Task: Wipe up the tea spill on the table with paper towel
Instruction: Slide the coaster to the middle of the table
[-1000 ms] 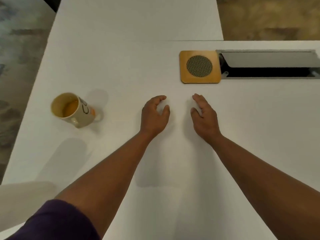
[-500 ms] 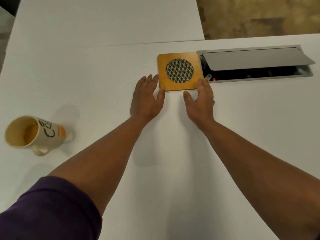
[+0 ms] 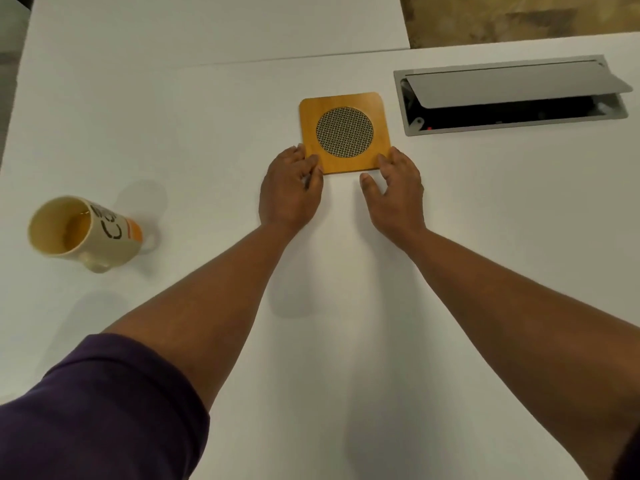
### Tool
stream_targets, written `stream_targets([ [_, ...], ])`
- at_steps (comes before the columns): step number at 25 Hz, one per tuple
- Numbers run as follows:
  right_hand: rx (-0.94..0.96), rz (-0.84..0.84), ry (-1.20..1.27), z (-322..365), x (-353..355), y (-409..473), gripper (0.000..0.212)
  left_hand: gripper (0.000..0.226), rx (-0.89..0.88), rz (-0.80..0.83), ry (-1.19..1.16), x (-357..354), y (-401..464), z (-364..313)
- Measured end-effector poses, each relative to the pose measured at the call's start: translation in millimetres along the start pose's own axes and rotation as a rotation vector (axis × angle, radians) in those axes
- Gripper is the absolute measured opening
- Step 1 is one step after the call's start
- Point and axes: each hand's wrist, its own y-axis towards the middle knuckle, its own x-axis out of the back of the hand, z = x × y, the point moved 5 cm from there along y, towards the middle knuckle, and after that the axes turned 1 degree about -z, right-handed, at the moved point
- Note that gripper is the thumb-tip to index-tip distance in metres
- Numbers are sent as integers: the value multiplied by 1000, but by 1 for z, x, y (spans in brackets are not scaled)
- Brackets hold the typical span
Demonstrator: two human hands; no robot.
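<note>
A cream mug (image 3: 86, 233) with black lettering and an orange band stands at the left on the white table (image 3: 194, 126), with tea inside. I can see neither a paper towel nor a clear spill. A square wooden coaster (image 3: 344, 131) with a round mesh centre lies flat at mid-table. My left hand (image 3: 289, 188) has its fingertips curled on the coaster's near left corner. My right hand (image 3: 394, 192) grips the near right corner, thumb resting on the table. Both forearms stretch out from the bottom of the view.
An open grey cable hatch (image 3: 512, 95) with a raised lid is set into the table just right of the coaster. A seam (image 3: 294, 58) joins a second white table behind. Patterned floor (image 3: 519, 19) shows at the far right.
Both hands slid forward from the bare table to the coaster's near corners. The coaster has shifted a little toward me and away from the hatch. The view swung right, so the mug sits further left.
</note>
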Motion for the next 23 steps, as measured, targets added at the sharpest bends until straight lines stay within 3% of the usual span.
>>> stream_targets([
  [16,167,-16,-15,13,-13,-213,37,30,39,-40,23,68,-210,45],
  [23,182,17,6,13,-14,-251,33,39,10,12,12,79,-264,53],
])
